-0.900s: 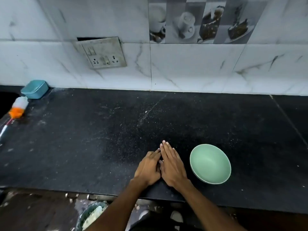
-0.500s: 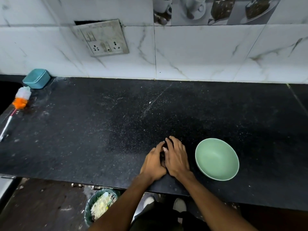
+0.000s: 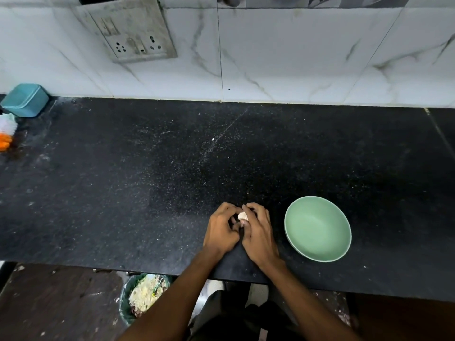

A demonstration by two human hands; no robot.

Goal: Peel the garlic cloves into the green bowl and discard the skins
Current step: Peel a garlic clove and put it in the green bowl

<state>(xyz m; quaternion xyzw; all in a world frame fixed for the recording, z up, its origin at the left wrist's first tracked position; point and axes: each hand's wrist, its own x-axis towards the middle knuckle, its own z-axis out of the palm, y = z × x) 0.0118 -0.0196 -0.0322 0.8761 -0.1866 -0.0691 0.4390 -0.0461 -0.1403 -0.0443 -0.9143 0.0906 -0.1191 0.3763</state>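
Head view looks down on a black speckled tabletop (image 3: 147, 180) with the green bowl (image 3: 317, 228) near its front edge. Just left of the bowl, the left hand (image 3: 221, 230) and right hand (image 3: 258, 232) sit together, touching, their fingers (image 3: 248, 207) curled around a pale garlic clove (image 3: 242, 216) pinched between the two hands. The clove is mostly hidden, so its skin cannot be judged. Nothing lies inside the bowl. Far left of the bowl, against the tiled wall, stands a teal box (image 3: 24, 99), with a white and orange brush (image 3: 6, 134) beside it. Below the tabletop, left of the bowl, a bin (image 3: 142, 296) holds pale scraps.
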